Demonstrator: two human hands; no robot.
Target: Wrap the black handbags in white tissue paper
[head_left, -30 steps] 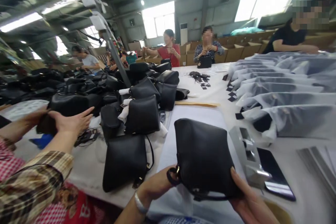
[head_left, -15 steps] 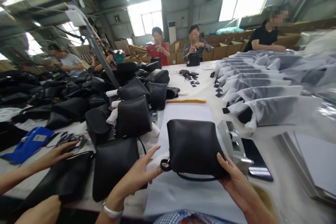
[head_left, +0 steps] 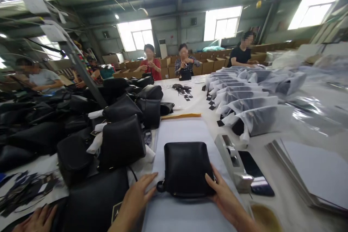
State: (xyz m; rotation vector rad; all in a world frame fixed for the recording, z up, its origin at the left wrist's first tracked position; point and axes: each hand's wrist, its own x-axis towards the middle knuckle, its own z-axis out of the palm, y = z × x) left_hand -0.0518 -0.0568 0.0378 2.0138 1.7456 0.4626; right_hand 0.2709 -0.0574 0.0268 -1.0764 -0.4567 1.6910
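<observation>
A black handbag (head_left: 187,168) is in front of me over a stack of white sheets (head_left: 179,130). My right hand (head_left: 224,194) grips its lower right edge, thumb on the front face and the other fingers partly hidden at the side. To the bag's left, my left hand (head_left: 141,190) has its fingers stretched out, close to a small black strap loop (head_left: 160,186) at the bag's corner. Whether the fingertips touch the loop, I cannot tell. Another black bag (head_left: 94,203) with a tag lies left of my left wrist.
A co-worker's hand (head_left: 40,219) rests at the lower left. Black bags (head_left: 122,141) pile up on the left. Right of the sheets are a tape dispenser (head_left: 232,163), a phone (head_left: 257,174) and stacked boards (head_left: 312,174). Wrapped bags (head_left: 261,116) line the right. People work across the table.
The handbag has come down onto or near the sheets, and its strap below is no longer visible. My view has turned right and up. The co-worker's hands have shifted at the left.
</observation>
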